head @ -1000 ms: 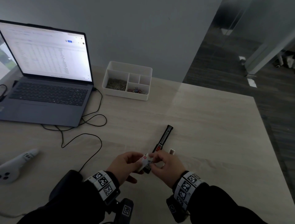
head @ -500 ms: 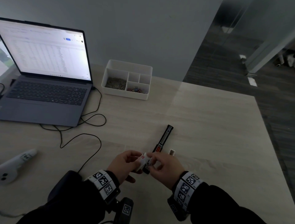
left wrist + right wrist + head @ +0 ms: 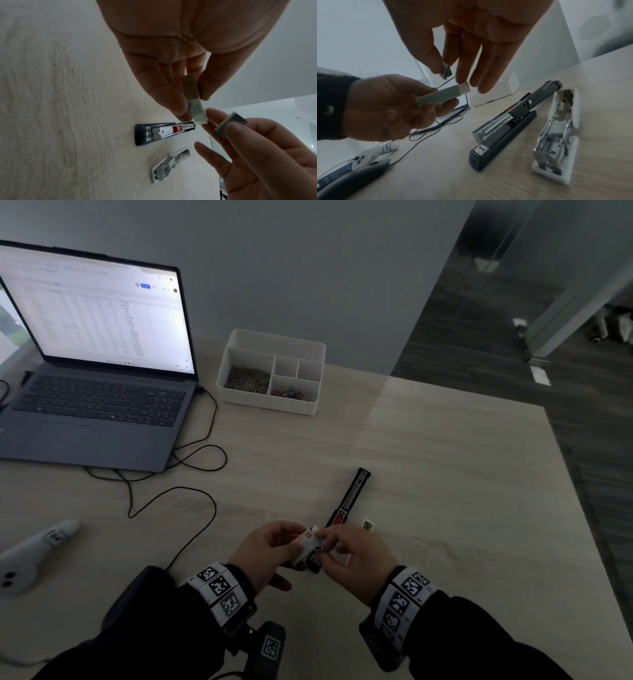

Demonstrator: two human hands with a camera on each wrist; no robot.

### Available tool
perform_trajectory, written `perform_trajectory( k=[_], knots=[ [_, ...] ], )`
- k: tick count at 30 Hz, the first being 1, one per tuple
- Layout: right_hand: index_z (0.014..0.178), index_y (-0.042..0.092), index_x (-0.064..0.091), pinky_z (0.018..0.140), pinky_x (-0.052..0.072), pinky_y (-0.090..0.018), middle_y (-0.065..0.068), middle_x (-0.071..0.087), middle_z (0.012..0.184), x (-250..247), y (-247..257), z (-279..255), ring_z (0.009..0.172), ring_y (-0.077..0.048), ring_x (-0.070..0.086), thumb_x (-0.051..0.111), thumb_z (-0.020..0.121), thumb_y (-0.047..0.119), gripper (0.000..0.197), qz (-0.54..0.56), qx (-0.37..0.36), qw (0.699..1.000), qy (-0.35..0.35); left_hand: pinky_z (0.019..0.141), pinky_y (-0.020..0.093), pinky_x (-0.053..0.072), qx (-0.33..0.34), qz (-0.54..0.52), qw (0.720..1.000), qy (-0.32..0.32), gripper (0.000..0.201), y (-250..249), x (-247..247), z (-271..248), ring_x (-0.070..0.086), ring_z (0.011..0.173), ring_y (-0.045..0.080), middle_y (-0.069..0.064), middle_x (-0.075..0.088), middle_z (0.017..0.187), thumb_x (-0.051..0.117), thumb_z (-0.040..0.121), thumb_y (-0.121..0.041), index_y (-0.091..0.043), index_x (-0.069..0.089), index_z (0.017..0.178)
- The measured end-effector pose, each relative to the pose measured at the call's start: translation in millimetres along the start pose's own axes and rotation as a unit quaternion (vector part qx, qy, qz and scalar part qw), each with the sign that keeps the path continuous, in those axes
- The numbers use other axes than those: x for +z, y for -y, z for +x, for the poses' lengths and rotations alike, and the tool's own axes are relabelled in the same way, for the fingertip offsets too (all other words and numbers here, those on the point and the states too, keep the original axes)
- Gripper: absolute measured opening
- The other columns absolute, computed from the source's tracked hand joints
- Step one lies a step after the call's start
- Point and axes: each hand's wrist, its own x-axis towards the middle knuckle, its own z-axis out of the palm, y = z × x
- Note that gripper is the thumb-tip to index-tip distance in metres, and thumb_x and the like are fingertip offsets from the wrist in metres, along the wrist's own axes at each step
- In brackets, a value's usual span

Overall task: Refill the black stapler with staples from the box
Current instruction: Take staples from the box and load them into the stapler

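The black stapler (image 3: 349, 498) lies opened flat on the table, its magazine (image 3: 494, 125) exposed. Just above its near end, my left hand (image 3: 270, 549) grips the small green staple box (image 3: 440, 97), whose white inner tray (image 3: 464, 88) is slid partly out. My right hand (image 3: 352, 556) pinches a short strip of staples (image 3: 446, 72) between thumb and forefinger, close above the tray's end. The other right fingers hang straight beside the tray. The strip (image 3: 229, 123) is clear of the box (image 3: 192, 92).
A white stapler (image 3: 556, 135) lies open to the right of the black one. An open laptop (image 3: 99, 364), its looping cable (image 3: 178, 494) and a white controller (image 3: 30, 553) are on the left. A white organizer tray (image 3: 274, 371) stands at the back. The table edge (image 3: 582, 508) runs along the right.
Both hands stay together over the stapler's near end. The right fingers have shifted at the box mouth, and a staple strip now shows between them.
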Motion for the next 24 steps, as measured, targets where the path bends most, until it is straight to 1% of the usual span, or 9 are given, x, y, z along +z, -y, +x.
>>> perform_trajectory(
  k=[6,9,12,15,18,20,21,23,24],
  knots=[
    [0.078,0.022,0.059,0.078,0.055,-0.032,0.012,0.067,0.099,7,3,0,0.095,-0.005,0.06,0.068,0.08,0.023,0.01,0.036,-0.037,0.999,-0.008,0.051,0.034,0.056,0.008,-0.004,1.0,-0.005,0.023,0,3,-1,0.074,0.081,0.025,0.008,0.073,0.103,0.064,0.089,-0.01,-0.019,0.063,0.11],
    [0.077,0.025,0.057,0.081,0.055,-0.029,0.013,0.065,0.101,7,6,0,0.099,-0.005,0.06,0.069,0.079,0.024,0.013,0.054,-0.027,0.998,-0.014,0.052,0.035,0.057,0.011,-0.008,1.0,0.0,0.028,2,1,-1,0.074,0.085,0.026,0.006,0.071,0.108,0.063,0.09,-0.012,-0.022,0.06,0.116],
    [0.073,0.029,0.056,0.082,0.053,-0.024,0.013,0.065,0.1,7,4,0,0.097,-0.002,0.061,0.069,0.078,0.025,0.015,0.077,0.036,0.996,-0.041,0.058,0.035,0.056,0.003,0.025,0.999,-0.04,0.03,9,-3,9,0.071,0.083,0.026,0.006,0.073,0.105,0.067,0.089,-0.02,-0.022,0.059,0.117],
    [0.067,0.031,0.054,0.064,0.05,-0.02,0.009,0.063,0.075,3,-3,-1,0.067,-0.001,0.058,0.072,0.08,0.019,0.025,0.118,0.139,0.98,-0.075,0.075,0.038,0.058,0.004,0.11,0.984,-0.141,0.032,18,-14,25,0.069,0.08,0.022,0.007,0.075,0.097,0.076,0.08,-0.034,-0.015,0.066,0.104],
    [0.07,0.018,0.057,0.051,0.045,-0.015,0.009,0.054,0.06,-4,-10,-5,0.049,0.0,0.047,0.073,0.083,0.021,0.021,0.146,0.217,0.963,-0.071,0.086,0.032,0.055,-0.004,0.202,0.964,-0.171,0.032,22,-24,35,0.069,0.09,0.019,0.005,0.075,0.097,0.077,0.077,-0.036,-0.013,0.071,0.099],
    [0.069,0.018,0.058,0.051,0.046,-0.015,0.007,0.055,0.06,-7,-17,-8,0.05,0.0,0.048,0.074,0.082,0.021,0.021,0.161,0.252,0.951,-0.078,0.086,0.026,0.05,-0.01,0.269,0.95,-0.159,0.028,21,-26,38,0.067,0.096,0.018,0.002,0.073,0.101,0.073,0.081,-0.031,-0.015,0.07,0.105],
    [0.07,0.02,0.059,0.054,0.049,-0.019,0.006,0.057,0.062,-7,-21,-9,0.054,-0.004,0.052,0.075,0.08,0.02,0.02,0.175,0.268,0.944,-0.084,0.084,0.024,0.047,-0.012,0.308,0.939,-0.155,0.027,21,-25,39,0.065,0.096,0.018,-0.001,0.07,0.1,0.071,0.082,-0.032,-0.018,0.069,0.105],
    [0.074,0.023,0.062,0.059,0.054,-0.026,0.004,0.064,0.068,-8,-24,-11,0.061,-0.01,0.059,0.076,0.079,0.014,0.017,0.22,0.295,0.926,-0.087,0.079,0.023,0.042,-0.01,0.375,0.915,-0.149,0.026,20,-24,40,0.059,0.087,0.014,-0.006,0.064,0.092,0.068,0.082,-0.042,-0.023,0.067,0.1],
    [0.079,0.023,0.064,0.06,0.055,-0.026,0.001,0.067,0.072,-9,-23,-12,0.063,-0.011,0.061,0.075,0.08,0.01,0.017,0.244,0.305,0.917,-0.083,0.077,0.022,0.041,-0.006,0.403,0.903,-0.146,0.026,19,-24,40,0.056,0.084,0.013,-0.007,0.061,0.09,0.066,0.081,-0.047,-0.025,0.066,0.096]
  ],
)
